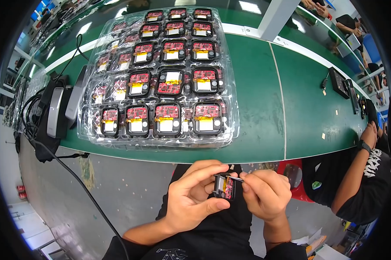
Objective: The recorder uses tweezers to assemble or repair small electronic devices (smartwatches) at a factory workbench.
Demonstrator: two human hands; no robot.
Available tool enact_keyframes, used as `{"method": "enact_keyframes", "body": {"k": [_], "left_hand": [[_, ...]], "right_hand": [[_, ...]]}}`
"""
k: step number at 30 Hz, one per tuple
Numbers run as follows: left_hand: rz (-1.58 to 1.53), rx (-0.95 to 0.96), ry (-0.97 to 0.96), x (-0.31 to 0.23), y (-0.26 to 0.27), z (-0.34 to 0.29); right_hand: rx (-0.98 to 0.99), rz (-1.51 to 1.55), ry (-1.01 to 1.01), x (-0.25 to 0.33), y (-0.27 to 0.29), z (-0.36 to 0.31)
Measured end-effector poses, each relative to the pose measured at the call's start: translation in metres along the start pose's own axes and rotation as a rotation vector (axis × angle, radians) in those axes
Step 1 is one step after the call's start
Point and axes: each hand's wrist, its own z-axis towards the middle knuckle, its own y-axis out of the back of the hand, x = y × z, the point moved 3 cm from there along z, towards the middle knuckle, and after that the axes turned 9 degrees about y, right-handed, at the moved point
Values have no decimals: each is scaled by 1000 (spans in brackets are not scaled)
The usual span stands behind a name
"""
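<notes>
Over my lap, my left hand (195, 195) grips a small black-framed device housing (225, 187) by its edges, between thumb and fingers. A red circuit board, a yellow flex strip and a pale block show inside its tilted frame. My right hand (269, 193) pinches a thin tool, tweezers (235, 178) by the look of it, whose tip reaches the upper edge of the housing. The exact contact at the tip is too small to make out. On the green table ahead lies a clear plastic tray (228, 130) with rows of similar housings (168, 119).
Left of the tray stand grey-and-black devices (55, 112) with tangled black cables (30, 117); one cable hangs down past the table edge. A white post (277, 19) rises behind the table (260, 99). At the right sits another person (351, 182); a black box (338, 83) lies beyond.
</notes>
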Motion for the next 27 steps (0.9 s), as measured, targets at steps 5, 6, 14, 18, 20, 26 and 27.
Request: {"method": "enact_keyframes", "body": {"k": [5,6,14,18,20,26,27], "left_hand": [[-43,-95,71,-3,-1,-3],[-39,-99,59,-4,0,-3],[168,-52,-121,-37,14,-21],[442,-189,-375,-82,40,-31],[634,-468,-621,-104,52,-35],[1105,-772,-851,-137,102,-26],[1134,-832,-860,-139,105,-26]], "right_hand": [[4,-132,64,8,-4,1],[45,-150,73,10,-3,4],[-41,39,-72,-4,6,15],[-263,-9,-289,-42,22,12],[-319,5,-420,-62,22,11],[-380,325,-778,-93,19,-1],[-358,325,-776,-93,18,-1]]}}
